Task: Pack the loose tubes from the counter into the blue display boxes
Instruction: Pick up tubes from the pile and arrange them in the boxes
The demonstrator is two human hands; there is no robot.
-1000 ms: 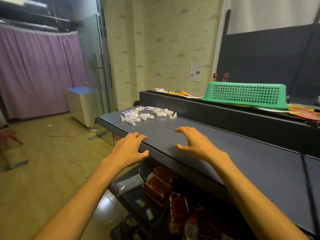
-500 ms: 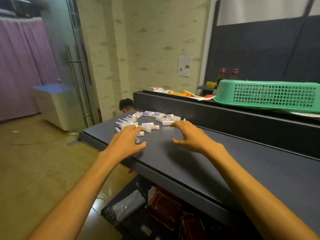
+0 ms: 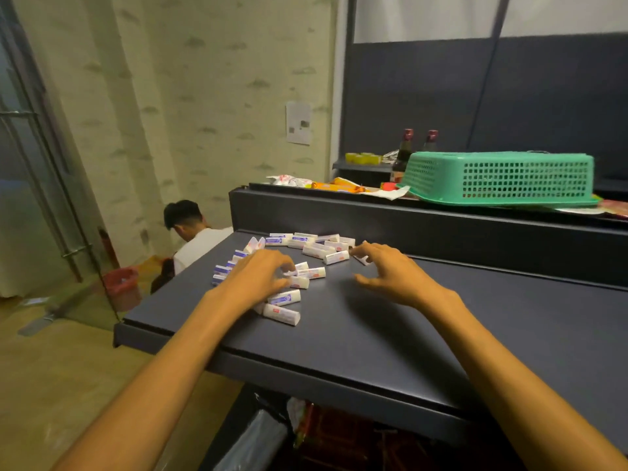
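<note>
1. Here, a person (image 3: 190, 232) sits low beyond the left end of the dark counter (image 3: 390, 334).
2. The left hand (image 3: 256, 278) lies palm down on the scattered tubes (image 3: 316, 249), fingers curled over a few; whether it actually grips one cannot be told.
3. The tubes lie loose at the counter's far left end.
4. The right hand (image 3: 390, 273) hovers with spread, relaxed fingers, fingertips (image 3: 356, 249) at the heap's right edge, holding nothing.
5. A green basket (image 3: 499, 178) sits upside down on the raised shelf behind.
</note>
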